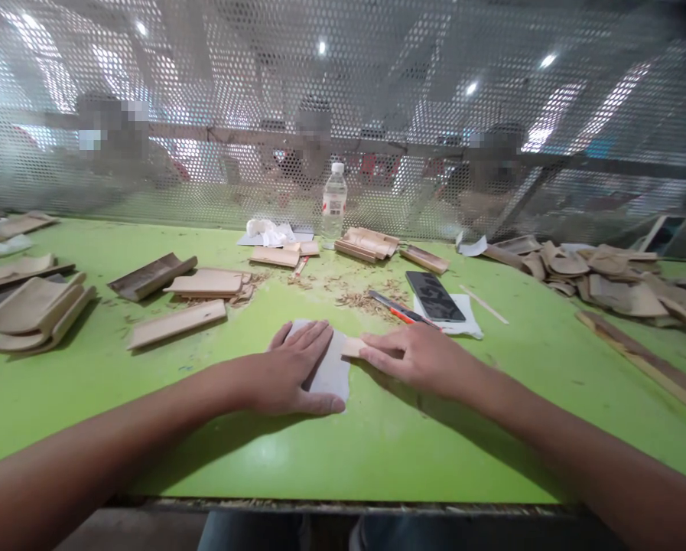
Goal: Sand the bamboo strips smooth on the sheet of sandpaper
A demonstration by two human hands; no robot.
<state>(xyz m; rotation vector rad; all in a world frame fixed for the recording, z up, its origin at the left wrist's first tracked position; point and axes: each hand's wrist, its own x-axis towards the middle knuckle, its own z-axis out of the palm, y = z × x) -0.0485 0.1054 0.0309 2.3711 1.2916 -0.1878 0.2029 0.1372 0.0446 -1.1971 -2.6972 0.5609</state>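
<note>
My L hand (285, 375) is palm down on a pale sheet (331, 373), fingers outstretched, grasping nothing; my R hand (423, 358) pinches a small wood pc (351, 348) btwn thumb & fingers, right by the sheet's R edge. Both are over the green bench (320, 467). Just past my R hand: a cutter (393, 306) w/ orange on its handle, & a phone (436, 296) lying on white tissue (469, 327), thin stick (485, 304) to its R. Shavings (357, 298) are scattered ahead of both hands. Further on, a clear bottle (335, 203) w/ white cap stands upright, curved pcs (371, 241) beside it. Well L of my L hand, a stack of curved wood (33, 310); well R of my R hand, a big pile (600, 279) & a long strip (646, 363). Behind it all, a mesh screen (377, 84), people (313, 157) blurry thru it.
</note>
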